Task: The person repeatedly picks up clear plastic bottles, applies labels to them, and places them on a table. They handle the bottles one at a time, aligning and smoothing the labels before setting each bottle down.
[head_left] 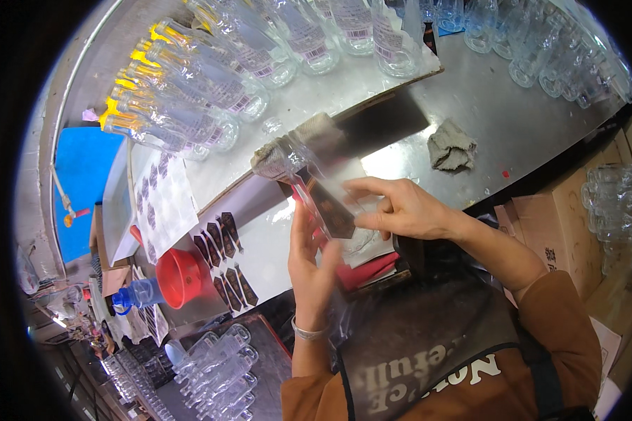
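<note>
Glass bottle (323, 198) with a dark label (339, 219), held over the near edge of the table

Dark apron (428, 330) and brown sleeves (565, 337) fill the near side, with rows of clear glassware (221, 372) at the near left. Just beyond the apron, red cloth (372, 270) lies below the bottle. The person's left hand (310, 277) is wrapped around the bottle's left side, thumb toward the near end. The right hand (418, 210) comes in from the right, its thumb and forefinger a narrow gap apart at the label's edge; whether they pinch anything cannot be told. The bottle slants, its neck pointing far and left toward a pale cloth pad (268, 161).

Left of the hands, two rows of dark, pointed labels (225, 261) lie on the table (495, 151), near a red tub (179, 278) and a blue-capped plastic container (142, 292). Farther off is a white sheet (168, 210) bearing printed shapes. A crumpled grey cloth (451, 147) sits to the right. On the far side, labelled clear bottles (305, 42) stand on a raised board (361, 91), and more glass bottles (541, 59) crowd the far right.
</note>
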`<action>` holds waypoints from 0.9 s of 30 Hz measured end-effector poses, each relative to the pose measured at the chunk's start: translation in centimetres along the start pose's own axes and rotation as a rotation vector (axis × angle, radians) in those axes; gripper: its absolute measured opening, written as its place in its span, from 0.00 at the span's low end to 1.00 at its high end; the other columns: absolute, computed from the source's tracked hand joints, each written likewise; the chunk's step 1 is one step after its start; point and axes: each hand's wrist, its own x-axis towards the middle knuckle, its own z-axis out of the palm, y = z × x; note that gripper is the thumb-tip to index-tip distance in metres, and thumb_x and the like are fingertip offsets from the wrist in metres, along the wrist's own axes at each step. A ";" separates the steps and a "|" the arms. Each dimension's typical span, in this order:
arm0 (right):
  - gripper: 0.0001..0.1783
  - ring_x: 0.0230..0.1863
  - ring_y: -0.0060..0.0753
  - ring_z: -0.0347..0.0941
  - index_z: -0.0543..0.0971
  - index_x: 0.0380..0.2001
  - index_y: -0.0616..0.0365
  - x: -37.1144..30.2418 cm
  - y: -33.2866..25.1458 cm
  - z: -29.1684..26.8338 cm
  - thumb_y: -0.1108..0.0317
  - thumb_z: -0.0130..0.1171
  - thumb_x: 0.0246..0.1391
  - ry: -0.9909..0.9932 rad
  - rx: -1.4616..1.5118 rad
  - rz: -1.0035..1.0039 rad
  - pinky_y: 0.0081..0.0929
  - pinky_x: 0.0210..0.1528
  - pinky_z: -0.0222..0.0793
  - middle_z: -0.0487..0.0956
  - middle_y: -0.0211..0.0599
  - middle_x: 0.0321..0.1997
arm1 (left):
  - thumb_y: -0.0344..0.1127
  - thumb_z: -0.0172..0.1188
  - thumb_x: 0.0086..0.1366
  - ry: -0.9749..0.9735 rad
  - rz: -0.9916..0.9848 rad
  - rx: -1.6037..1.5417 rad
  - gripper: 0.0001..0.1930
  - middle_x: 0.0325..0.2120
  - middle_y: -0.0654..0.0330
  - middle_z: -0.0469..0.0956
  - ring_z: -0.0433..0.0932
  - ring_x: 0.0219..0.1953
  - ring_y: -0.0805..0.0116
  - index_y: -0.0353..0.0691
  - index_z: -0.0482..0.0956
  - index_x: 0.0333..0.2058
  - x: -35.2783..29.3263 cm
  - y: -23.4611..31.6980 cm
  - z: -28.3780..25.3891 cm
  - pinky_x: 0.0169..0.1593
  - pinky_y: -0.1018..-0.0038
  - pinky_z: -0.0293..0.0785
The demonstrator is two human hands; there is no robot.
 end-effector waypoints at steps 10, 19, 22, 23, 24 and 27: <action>0.30 0.39 0.26 0.79 0.72 0.58 0.70 0.9 0.2 0.8 0.62 0.65 0.58 0.040 -0.008 -0.023 0.25 0.40 0.74 0.83 0.45 0.45 | 0.24 0.55 0.67 -0.015 -0.035 -0.119 0.32 0.67 0.52 0.63 0.66 0.66 0.64 0.30 0.57 0.69 0.9 -0.7 -0.1 0.66 0.69 0.62; 0.27 0.27 0.15 0.75 0.72 0.58 0.69 0.8 0.3 0.5 0.65 0.63 0.60 0.029 -0.007 -0.025 0.18 0.28 0.70 0.82 0.42 0.46 | 0.23 0.55 0.67 -0.008 -0.036 -0.109 0.32 0.67 0.52 0.64 0.66 0.66 0.64 0.31 0.58 0.69 0.9 -0.9 0.1 0.67 0.69 0.61; 0.24 0.23 0.19 0.74 0.74 0.56 0.68 1.0 0.8 -0.1 0.60 0.57 0.64 0.075 0.240 0.100 0.17 0.26 0.70 0.83 0.43 0.45 | 0.23 0.55 0.66 0.041 0.060 -0.058 0.33 0.67 0.50 0.64 0.67 0.65 0.62 0.31 0.58 0.69 1.2 -0.8 0.0 0.66 0.68 0.64; 0.24 0.22 0.20 0.74 0.74 0.55 0.67 1.2 1.9 -0.6 0.58 0.55 0.66 0.101 0.368 0.160 0.17 0.26 0.70 0.83 0.44 0.44 | 0.23 0.55 0.66 0.061 0.103 -0.003 0.33 0.67 0.49 0.63 0.68 0.65 0.61 0.31 0.57 0.69 1.5 -0.7 0.1 0.65 0.67 0.65; 0.24 0.20 0.24 0.73 0.76 0.50 0.65 1.4 2.8 -1.2 0.52 0.48 0.70 0.194 0.566 0.190 0.19 0.25 0.71 0.83 0.45 0.43 | 0.23 0.55 0.66 0.085 0.154 0.052 0.33 0.67 0.49 0.63 0.68 0.64 0.60 0.31 0.57 0.69 1.8 -0.3 0.1 0.64 0.66 0.66; 0.23 0.32 0.24 0.77 0.78 0.40 0.62 1.7 5.6 -2.3 0.51 0.47 0.71 0.449 0.914 0.284 0.23 0.37 0.74 0.81 0.38 0.35 | 0.27 0.58 0.66 0.095 0.317 0.412 0.31 0.67 0.44 0.61 0.70 0.64 0.54 0.33 0.63 0.67 3.1 1.4 0.0 0.62 0.63 0.69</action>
